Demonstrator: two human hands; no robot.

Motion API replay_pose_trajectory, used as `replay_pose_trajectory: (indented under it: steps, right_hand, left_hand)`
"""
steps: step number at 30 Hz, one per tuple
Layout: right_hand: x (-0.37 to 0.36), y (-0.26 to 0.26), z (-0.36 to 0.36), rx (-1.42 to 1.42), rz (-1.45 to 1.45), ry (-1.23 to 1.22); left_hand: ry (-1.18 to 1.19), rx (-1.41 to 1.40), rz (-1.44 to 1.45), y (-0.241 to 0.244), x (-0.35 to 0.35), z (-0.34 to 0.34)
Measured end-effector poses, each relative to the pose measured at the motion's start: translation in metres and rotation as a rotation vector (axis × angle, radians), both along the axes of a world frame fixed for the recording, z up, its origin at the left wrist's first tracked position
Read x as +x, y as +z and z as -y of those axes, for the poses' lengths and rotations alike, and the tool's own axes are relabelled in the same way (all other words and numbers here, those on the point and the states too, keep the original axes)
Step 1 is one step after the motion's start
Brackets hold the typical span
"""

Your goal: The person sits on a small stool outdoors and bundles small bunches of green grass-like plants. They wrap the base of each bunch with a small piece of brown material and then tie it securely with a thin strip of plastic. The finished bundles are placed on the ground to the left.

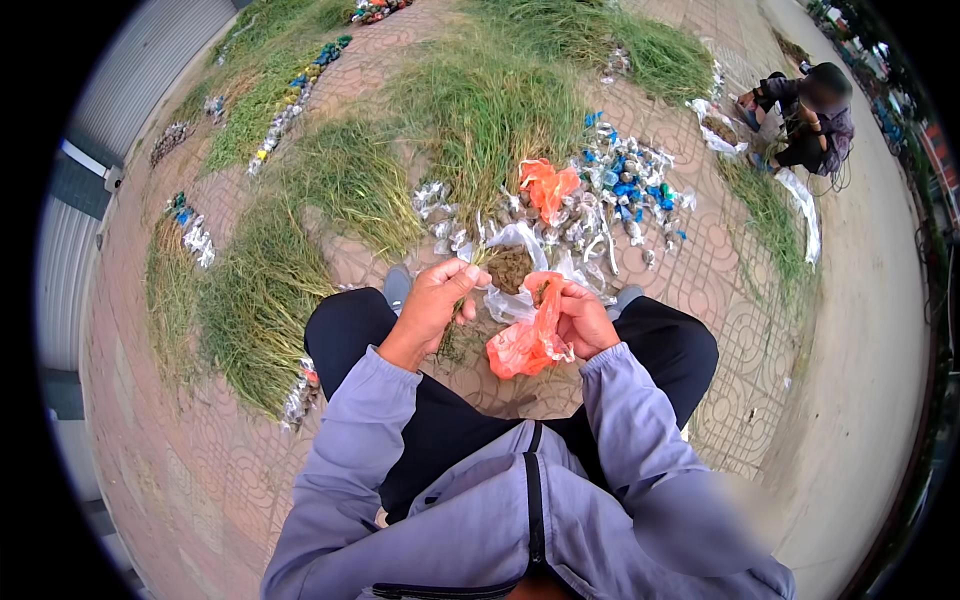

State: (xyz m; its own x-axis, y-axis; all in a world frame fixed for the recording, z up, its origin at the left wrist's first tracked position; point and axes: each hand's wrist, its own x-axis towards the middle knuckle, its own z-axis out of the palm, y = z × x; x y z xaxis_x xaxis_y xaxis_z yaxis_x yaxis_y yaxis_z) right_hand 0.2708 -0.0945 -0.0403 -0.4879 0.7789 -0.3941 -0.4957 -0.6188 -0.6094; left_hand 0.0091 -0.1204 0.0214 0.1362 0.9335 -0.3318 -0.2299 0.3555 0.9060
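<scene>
My left hand point(439, 304) pinches a few thin plant stems point(452, 339) between thumb and fingers; their lower ends hang below the palm. My right hand point(589, 322) grips a thin orange plastic bag point(529, 345) by its upper part, and the rest droops to the left. A little dark material shows at the bag's mouth. Just beyond both hands, a white plastic bag point(517, 306) lies spread on the paving around a mound of brown soil point(510, 268). The two hands are apart, above the ground between my knees.
Small bagged bundles point(622, 180) in clear and blue plastic lie beyond the soil, with another orange bag point(549, 186) among them. Cut grass heaps point(259, 300) cover the paving left and ahead. A person point(814, 124) crouches at the right beside a white bag point(716, 127).
</scene>
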Motion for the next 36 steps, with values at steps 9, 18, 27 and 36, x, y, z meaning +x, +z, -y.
replay_pose_trajectory:
  steps: [9,18,27,36]
  right_hand:
    - [0.000,-0.102,-0.057,-0.031,0.550,0.023]
    - [-0.025,-0.216,-0.112,0.421,1.138,0.089]
    - [-0.067,-0.263,-0.164,0.789,1.545,0.441]
    - [-0.087,-0.282,-0.172,1.041,1.531,0.617]
  left_hand:
    - [-0.023,0.036,-0.203,-0.004,-0.039,-0.046]
    - [0.024,-0.041,-0.243,-0.003,-0.051,-0.075]
    - [0.129,-0.027,-0.200,0.010,-0.060,-0.074]
    - [0.155,-0.055,-0.163,0.007,-0.061,-0.075]
